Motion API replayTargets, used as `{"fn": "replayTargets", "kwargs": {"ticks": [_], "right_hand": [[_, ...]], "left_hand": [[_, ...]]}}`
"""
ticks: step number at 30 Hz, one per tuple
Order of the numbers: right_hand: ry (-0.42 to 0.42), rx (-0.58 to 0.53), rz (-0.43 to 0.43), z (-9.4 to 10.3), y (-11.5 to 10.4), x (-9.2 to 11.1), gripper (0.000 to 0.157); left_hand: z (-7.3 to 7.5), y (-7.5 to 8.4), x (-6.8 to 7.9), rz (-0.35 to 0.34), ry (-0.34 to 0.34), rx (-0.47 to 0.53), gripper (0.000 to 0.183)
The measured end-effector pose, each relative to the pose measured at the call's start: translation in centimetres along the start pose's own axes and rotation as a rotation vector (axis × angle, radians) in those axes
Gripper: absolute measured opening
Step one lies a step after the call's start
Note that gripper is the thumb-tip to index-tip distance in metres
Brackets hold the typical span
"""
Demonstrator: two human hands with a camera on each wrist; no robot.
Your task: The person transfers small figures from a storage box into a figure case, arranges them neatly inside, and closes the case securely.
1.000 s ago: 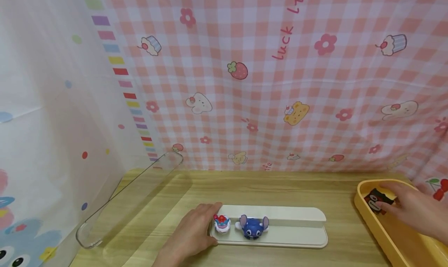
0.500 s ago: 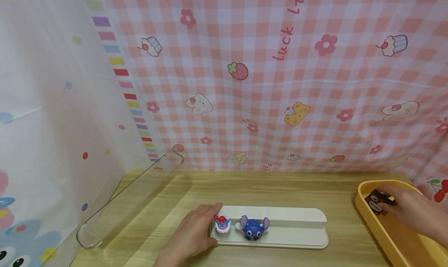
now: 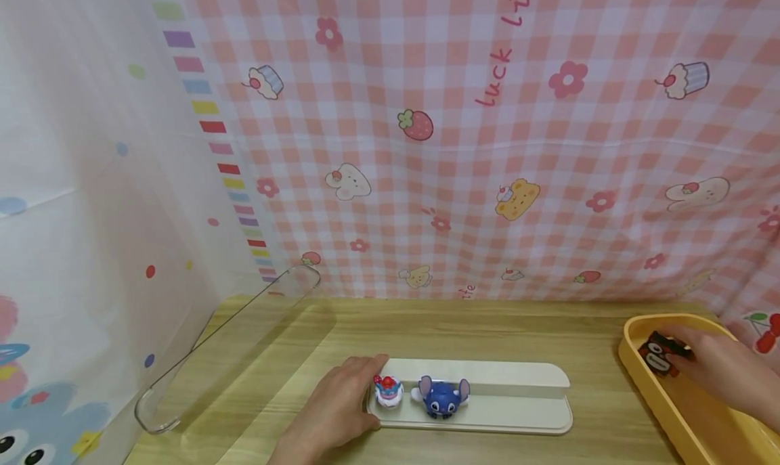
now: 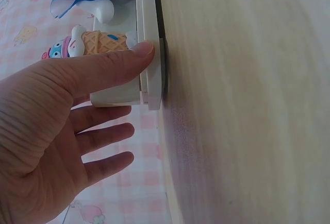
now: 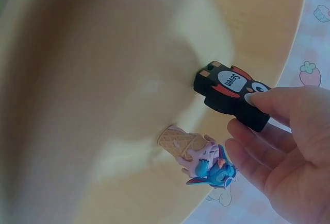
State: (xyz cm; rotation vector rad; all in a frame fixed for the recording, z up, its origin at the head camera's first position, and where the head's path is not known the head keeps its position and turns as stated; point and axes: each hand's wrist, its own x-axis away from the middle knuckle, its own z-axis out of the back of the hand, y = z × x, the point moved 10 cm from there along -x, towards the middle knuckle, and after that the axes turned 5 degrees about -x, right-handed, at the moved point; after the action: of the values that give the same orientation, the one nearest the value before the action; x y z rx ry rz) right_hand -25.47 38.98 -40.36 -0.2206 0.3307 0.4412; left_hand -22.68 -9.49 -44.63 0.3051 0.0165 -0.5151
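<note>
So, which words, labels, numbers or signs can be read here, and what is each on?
"Seven": on the belly of the black owl figure, right wrist view.
"Luck Lif": on the pink checked cloth, head view, cut off at the top.
"ife": low on that cloth, small and incomplete.
In the head view, the figure's lettering is unreadably small.

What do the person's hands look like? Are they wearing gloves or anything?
No gloves! The left hand and right hand are both bare. I can't see any rings, bracelets or markings on them, and no sleeves show where the arms leave the picture.
</note>
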Motion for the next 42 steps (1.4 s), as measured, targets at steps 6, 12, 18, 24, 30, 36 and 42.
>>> {"fn": "replayTargets", "kwargs": {"ticks": [6,12,18,24,30,36,42], "right_hand": [[0.086,0.037,-0.003,1.0,0.4,0.4,0.041],[0.132,0.035,0.014,2.1,0.3,0.7,0.046],[0.128,-0.027,-0.138,2.8,1.1,0.8,0.039],[0.151,-0.089,-0.232,3.7,1.6,1.2,0.038],[0.315,-0.201,-0.210,5.4,0.6,1.7,0.037],[0.398,-0.314,-0.196,6.8,-0.6,1.7,0.040],[0.439,-0.345,-0.185,7.7,-1.9,1.5,0.049]], "left_hand": [[0.0,0.0,-0.1,0.001,-0.002,0.000,0.093],[-0.1,0.0,-0.1,0.001,0.003,-0.004,0.094],[-0.1,-0.1,-0.1,0.002,0.000,-0.014,0.094],[-0.2,-0.2,-0.1,0.009,-0.009,-0.009,0.094],[-0.2,-0.2,-0.1,0.003,0.001,-0.014,0.094],[-0.2,-0.2,-0.2,0.008,-0.004,-0.013,0.094],[-0.1,-0.2,-0.1,0.006,0.000,-0.012,0.094]]}}
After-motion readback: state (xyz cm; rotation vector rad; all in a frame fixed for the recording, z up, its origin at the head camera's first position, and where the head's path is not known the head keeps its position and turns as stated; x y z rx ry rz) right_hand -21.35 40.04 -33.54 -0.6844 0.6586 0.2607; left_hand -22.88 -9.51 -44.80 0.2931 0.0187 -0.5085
